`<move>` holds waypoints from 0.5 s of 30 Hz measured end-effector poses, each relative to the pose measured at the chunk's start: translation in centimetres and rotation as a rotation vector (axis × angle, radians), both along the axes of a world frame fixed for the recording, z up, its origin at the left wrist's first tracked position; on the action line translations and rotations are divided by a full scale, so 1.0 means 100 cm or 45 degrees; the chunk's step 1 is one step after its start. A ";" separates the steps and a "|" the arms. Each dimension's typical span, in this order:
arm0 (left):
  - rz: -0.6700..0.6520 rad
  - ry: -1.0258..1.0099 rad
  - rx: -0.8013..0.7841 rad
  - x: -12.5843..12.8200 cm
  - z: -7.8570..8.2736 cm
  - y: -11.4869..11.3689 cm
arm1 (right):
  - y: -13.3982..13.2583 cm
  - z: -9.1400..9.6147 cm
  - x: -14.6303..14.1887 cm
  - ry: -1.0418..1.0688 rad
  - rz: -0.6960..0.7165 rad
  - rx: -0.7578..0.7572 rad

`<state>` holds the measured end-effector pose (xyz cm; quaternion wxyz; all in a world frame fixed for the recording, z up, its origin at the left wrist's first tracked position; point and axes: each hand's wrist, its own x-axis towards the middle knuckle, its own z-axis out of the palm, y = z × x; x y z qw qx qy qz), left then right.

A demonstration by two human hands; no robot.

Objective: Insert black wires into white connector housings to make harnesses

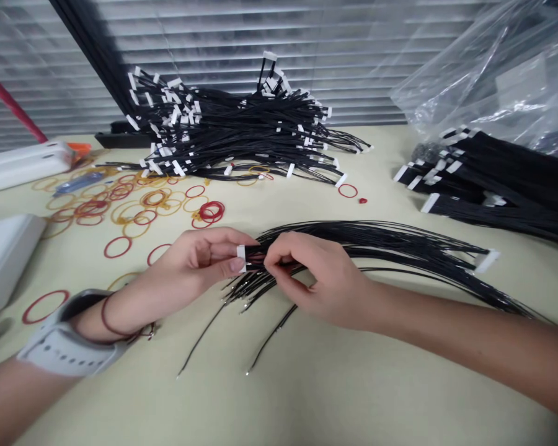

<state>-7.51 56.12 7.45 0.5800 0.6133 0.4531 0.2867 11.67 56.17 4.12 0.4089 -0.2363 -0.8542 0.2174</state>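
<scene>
My left hand (209,257) pinches a small white connector (241,258) between thumb and fingers, black wires running from it to the right. Close beside it, my right hand (311,272) has thumb and index finger pressed together on a black wire at the connector's back; the exact grip is partly hidden. Under and behind both hands lies a loose bundle of black wires (376,238), with bare metal-tipped ends fanned toward me. Another white connector (487,261) sits at the bundle's right end.
A tall pile of black cables with white connectors (242,130) stands at the back by the blinds. More cables (511,179) lie at the right below a clear plastic bag (493,80). Red and yellow rubber bands (118,247) are scattered at the left near white boxes (9,254).
</scene>
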 end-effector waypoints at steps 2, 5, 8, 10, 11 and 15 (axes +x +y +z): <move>0.008 -0.024 -0.005 0.000 0.000 0.000 | 0.000 0.000 0.000 -0.006 -0.002 -0.007; 0.016 -0.050 -0.019 -0.001 -0.001 0.000 | 0.000 0.000 0.000 -0.016 0.004 -0.012; 0.018 -0.073 -0.036 -0.001 0.000 0.000 | 0.000 0.000 0.000 -0.017 0.006 -0.009; 0.027 -0.075 -0.037 -0.001 0.000 0.001 | 0.000 -0.001 0.000 -0.018 -0.012 -0.012; 0.025 -0.072 -0.038 -0.001 0.000 0.001 | 0.000 -0.001 0.000 -0.024 -0.025 -0.021; -0.012 -0.074 -0.025 -0.002 -0.001 0.001 | -0.001 -0.001 0.001 -0.049 -0.065 -0.071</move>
